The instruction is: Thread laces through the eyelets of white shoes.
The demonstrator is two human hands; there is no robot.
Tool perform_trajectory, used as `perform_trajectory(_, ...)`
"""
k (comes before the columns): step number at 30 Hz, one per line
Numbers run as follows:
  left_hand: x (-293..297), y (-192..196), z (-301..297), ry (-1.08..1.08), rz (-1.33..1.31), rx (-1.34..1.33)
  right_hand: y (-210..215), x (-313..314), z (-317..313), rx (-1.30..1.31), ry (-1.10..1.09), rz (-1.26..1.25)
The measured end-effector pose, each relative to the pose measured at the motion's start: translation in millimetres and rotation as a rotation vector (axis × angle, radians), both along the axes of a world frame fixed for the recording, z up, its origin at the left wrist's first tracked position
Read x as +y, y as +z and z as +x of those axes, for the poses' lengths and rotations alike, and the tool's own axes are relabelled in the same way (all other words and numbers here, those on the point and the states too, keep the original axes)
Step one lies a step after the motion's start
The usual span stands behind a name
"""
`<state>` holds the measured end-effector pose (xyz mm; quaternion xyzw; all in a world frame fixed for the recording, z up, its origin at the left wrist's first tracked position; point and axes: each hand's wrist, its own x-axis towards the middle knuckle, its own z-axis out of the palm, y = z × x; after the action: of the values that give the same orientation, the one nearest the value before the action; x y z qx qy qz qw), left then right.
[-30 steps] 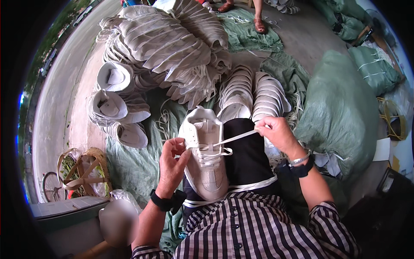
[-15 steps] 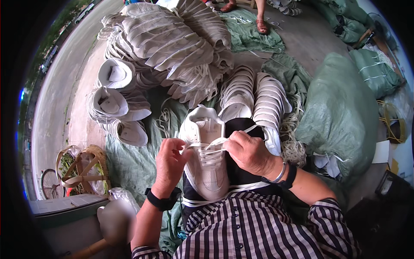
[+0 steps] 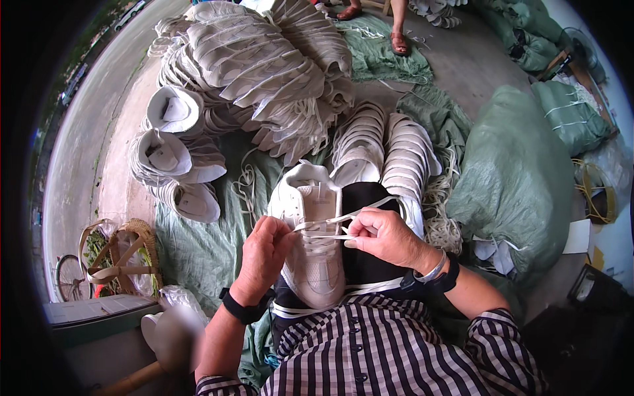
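Road [image 3: 92,112] curves along the far left, with a bicycle wheel [image 3: 74,280] low beside it. Just right of the wheel, a woven basket [image 3: 148,243] holds green leaves, near a flat-topped box [image 3: 99,310]. Next come pale shoe uppers in nested stacks [image 3: 176,109], and behind them a large heap [image 3: 257,56] of uppers.

Left hand [image 3: 265,252], a dark band on its wrist, has its fingers curled and pinches the white lace [image 3: 335,219] at the shoe's left edge. The white shoe [image 3: 316,274] lies over the person's lap between the two hands, toe toward the striped shirt [image 3: 360,343], the lace partly threaded. Right hand [image 3: 386,236] grips lace strands between thumb and fingers, just right of the shoe, above dark cloth [image 3: 363,191]; its wrist bears a bracelet and a dark band.

Beyond the shoe, two more stacks of uppers [image 3: 409,158] stand side by side. To their right hang tangled laces [image 3: 441,221], then a bulging green sack [image 3: 515,171] and, at far right, a yellow strap [image 3: 604,211].
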<state>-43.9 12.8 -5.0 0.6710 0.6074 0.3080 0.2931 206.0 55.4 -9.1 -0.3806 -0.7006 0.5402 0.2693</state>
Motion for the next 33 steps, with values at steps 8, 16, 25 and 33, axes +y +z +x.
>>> perform_trajectory(8,7.7,0.2,-3.2,0.061,0.253,0.068,8.3,2.1,-0.8,-0.287,0.127,0.205)
perform_trajectory(16,21.0,-2.1,-21.6,0.022,0.236,0.209,4.6,5.9,-12.0,-0.368,0.177,0.613)
perform_trajectory(25,23.6,-10.9,-24.5,0.086,0.230,0.164,-2.8,17.0,-20.2,-0.220,0.147,1.020)
perform_trajectory(33,15.4,-9.3,-22.9,0.117,0.254,0.141,-0.4,1.8,-19.4,-0.308,0.045,0.738)
